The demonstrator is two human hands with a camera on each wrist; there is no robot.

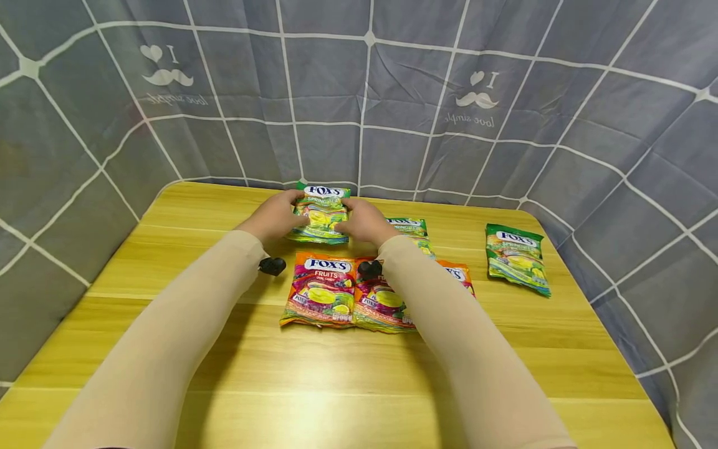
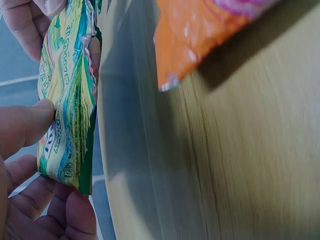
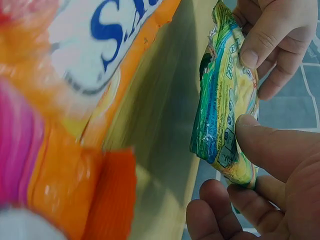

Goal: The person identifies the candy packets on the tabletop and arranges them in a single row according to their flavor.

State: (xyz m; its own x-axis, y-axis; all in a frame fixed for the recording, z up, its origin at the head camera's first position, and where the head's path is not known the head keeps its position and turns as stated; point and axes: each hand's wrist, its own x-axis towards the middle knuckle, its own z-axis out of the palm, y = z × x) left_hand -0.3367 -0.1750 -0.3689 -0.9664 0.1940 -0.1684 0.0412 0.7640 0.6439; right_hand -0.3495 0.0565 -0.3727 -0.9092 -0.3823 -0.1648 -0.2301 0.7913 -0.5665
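Both hands hold one green candy bag [image 1: 321, 218] at the back of the table, its printed front tilted up. My left hand [image 1: 273, 217] grips its left side, with the thumb [image 2: 27, 125] on the front and the fingers behind. On the opposite side my right hand [image 1: 367, 221] pinches the bag, its thumb [image 3: 270, 145] across the front. Both wrist views show the bag edge-on, close over the table's back edge. A second green bag [image 1: 412, 229] lies right of it, partly hidden by the right arm.
In front are orange candy bags in a row: the left one [image 1: 321, 290], the middle one [image 1: 378, 302] and the right one [image 1: 461, 272], half behind the right sleeve. Another green bag [image 1: 517, 257] lies far right on the wooden table [image 1: 314, 393]. A grey checked curtain [image 1: 325, 75] surrounds the table.
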